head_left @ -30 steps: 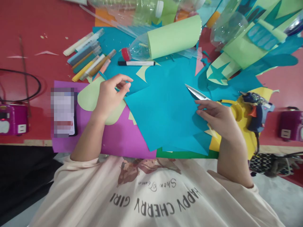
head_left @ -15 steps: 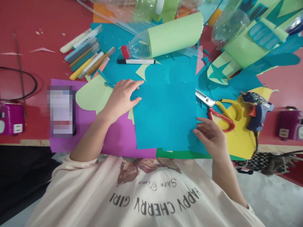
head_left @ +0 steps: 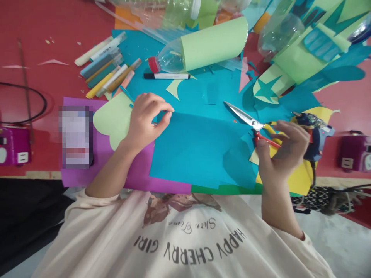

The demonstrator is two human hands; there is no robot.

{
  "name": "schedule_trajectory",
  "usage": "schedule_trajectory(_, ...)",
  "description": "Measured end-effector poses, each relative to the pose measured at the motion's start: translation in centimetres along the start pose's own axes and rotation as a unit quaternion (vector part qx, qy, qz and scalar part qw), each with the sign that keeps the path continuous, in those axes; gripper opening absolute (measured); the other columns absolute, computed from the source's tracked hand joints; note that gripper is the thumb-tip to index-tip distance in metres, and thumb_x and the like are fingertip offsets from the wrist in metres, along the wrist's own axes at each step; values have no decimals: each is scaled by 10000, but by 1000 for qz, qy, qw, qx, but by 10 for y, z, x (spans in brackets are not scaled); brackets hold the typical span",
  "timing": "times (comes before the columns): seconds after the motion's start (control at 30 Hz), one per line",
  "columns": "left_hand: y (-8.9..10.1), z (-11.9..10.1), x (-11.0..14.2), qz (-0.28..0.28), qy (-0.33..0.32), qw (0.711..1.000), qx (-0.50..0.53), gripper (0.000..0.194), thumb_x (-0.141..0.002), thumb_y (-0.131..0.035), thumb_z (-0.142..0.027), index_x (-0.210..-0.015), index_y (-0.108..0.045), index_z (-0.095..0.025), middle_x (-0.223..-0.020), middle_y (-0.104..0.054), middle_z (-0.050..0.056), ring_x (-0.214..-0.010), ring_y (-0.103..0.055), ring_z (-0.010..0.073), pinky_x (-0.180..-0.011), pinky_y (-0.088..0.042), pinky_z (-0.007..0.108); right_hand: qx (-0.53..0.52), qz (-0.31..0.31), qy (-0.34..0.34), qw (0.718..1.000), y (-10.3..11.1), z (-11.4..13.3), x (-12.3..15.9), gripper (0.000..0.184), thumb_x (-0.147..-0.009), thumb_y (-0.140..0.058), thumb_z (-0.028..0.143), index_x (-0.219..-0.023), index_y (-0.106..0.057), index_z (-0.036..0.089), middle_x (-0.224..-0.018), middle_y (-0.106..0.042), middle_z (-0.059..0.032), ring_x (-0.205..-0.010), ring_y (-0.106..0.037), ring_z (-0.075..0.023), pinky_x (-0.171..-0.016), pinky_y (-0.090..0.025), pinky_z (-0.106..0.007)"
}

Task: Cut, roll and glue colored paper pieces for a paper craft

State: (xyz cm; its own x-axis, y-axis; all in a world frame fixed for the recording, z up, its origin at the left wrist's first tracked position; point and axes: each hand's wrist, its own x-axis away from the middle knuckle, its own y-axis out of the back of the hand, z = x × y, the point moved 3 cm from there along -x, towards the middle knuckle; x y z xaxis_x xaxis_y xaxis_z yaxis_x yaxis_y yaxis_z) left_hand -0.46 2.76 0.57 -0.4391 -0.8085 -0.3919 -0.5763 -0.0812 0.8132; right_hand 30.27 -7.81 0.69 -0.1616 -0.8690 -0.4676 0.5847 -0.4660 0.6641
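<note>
My left hand [head_left: 149,121] pinches the upper left corner of a blue paper sheet [head_left: 191,150] between thumb and forefinger. The sheet lies aslant over purple and green paper. A pair of scissors [head_left: 242,115], with one red and one yellow handle, lies just beyond the sheet's right end, blades slightly apart and pointing up and left. Over its handles is my right hand [head_left: 285,148], thumb by the red one and fingers by the yellow one, spread apart. Part of the handles is hidden under this hand. Beside my left wrist lies a light green paper cutout [head_left: 113,119].
Several markers [head_left: 102,63] lie at the upper left. A black-and-white marker [head_left: 171,76] lies below a bottle [head_left: 214,44] wrapped in green paper. At the right is a glue gun [head_left: 315,135] on yellow paper. A phone [head_left: 75,135] rests on purple paper [head_left: 101,175].
The blue sheet has turned and slid down and left, uncovering the scissors' blades. My right hand has gone from the sheet's right edge up and right to the scissors' handles. My left hand now pinches.
</note>
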Motion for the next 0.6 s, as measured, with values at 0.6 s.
schedule_trajectory(0.6, -10, -5, 0, 41, -1, 999, 23, 154, -964, -486, -257, -979, -635, -222, -940, -695, 14, -857, -671, 151, -752, -544, 292, 7, 272, 183, 945, -81, 29, -54, 313, -922, -468, 208, -1201, -609, 204, -1034, -657, -111, -1005, -643, -266, -1006, -485, -520)
